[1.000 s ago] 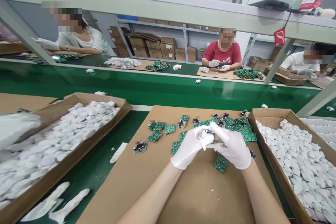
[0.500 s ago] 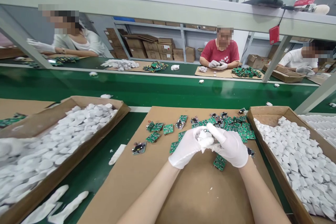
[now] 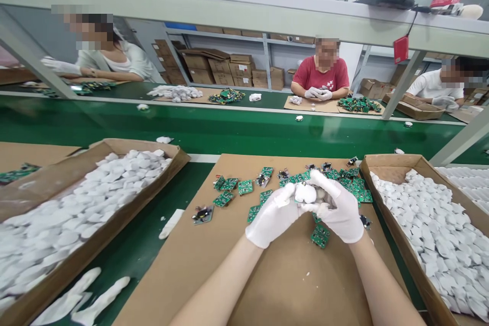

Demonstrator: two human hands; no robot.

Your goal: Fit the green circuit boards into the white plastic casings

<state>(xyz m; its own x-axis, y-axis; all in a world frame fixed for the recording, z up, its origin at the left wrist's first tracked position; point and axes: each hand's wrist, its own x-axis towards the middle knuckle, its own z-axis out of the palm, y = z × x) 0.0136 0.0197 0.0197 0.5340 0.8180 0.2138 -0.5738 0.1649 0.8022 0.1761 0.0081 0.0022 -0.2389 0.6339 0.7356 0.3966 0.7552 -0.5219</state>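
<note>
Both my hands wear white gloves and meet above the brown cardboard sheet. My left hand is closed on a small rounded white plastic casing, pinching its left side. At the casing's right side is my right hand, its fingers curled under and behind it and its thumb raised. What lies in the shadow between the right thumb and fingers is unclear. Below and behind my hands are green circuit boards, with more in a loose heap at the right. One board with black parts sits apart at the left.
Cardboard trays of white pieces flank the sheet, one left and one right. Beyond runs a green conveyor belt carrying white casings. White gloves lie at the lower left. A metal beam spans overhead; several co-workers sit opposite.
The white casing has turned, showing a broad smooth face. My right thumb has lifted off it and moved right. Casings on the belt have shifted right. A blurred white shape over the left tray is gone.
</note>
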